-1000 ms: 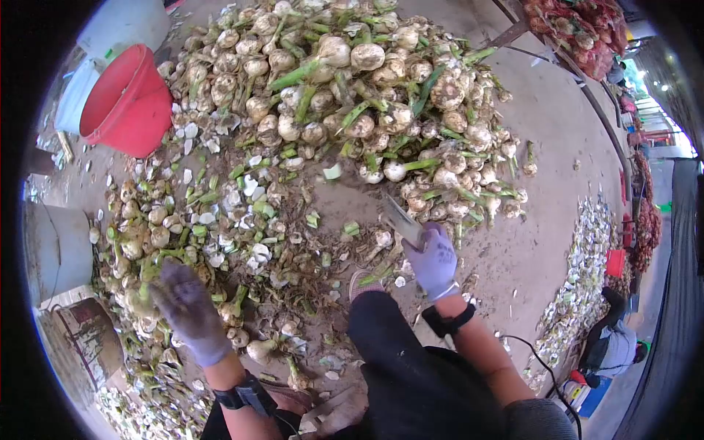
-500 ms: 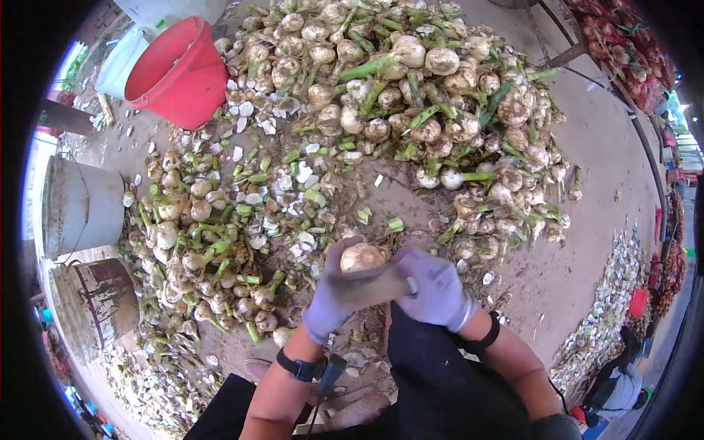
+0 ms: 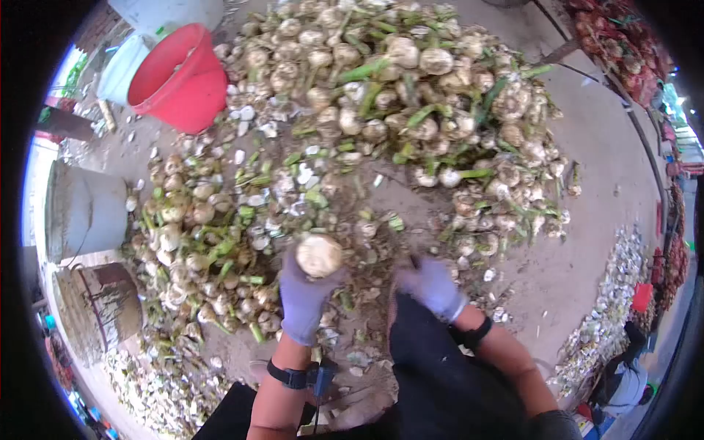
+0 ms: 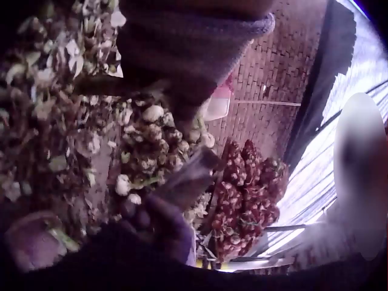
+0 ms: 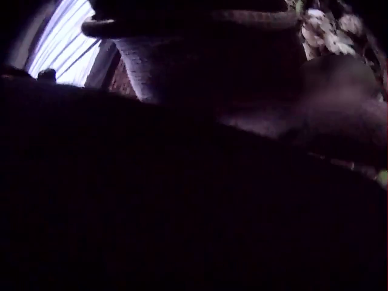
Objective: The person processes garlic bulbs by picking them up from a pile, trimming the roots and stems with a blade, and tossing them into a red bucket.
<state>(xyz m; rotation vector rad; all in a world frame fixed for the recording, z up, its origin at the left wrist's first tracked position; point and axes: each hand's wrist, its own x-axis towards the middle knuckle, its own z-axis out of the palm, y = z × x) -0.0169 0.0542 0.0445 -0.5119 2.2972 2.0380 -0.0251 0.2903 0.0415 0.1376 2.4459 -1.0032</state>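
Observation:
My left hand (image 3: 302, 297), in a pale purple glove, holds a garlic bulb (image 3: 319, 255) whose pale, flat face points up. My gloved right hand (image 3: 431, 287), blurred, is to its right, above the dark trouser leg. It grips a knife, whose broad blade (image 4: 189, 177) shows in the left wrist view above the curled fingers (image 4: 167, 227). In the head view the blade is barely visible. A heap of untrimmed garlic (image 3: 422, 95) with green stalks lies ahead. Nearer my left hand is a pile of bulbs and stalks (image 3: 209, 242). The right wrist view is mostly dark.
A red bucket (image 3: 192, 92) stands at the far left, beside a light blue one (image 3: 121, 70). Two worn white buckets (image 3: 92, 209) are on the left. White scraps (image 3: 612, 308) litter the right floor. Red mesh sacks (image 3: 623, 55) stand far right; a person (image 3: 623, 385) is lower right.
The left hand went from the left pile to the middle and took up a bulb. Both hands met there with the knife over the bulb; now they are apart, the left holding the bulb.

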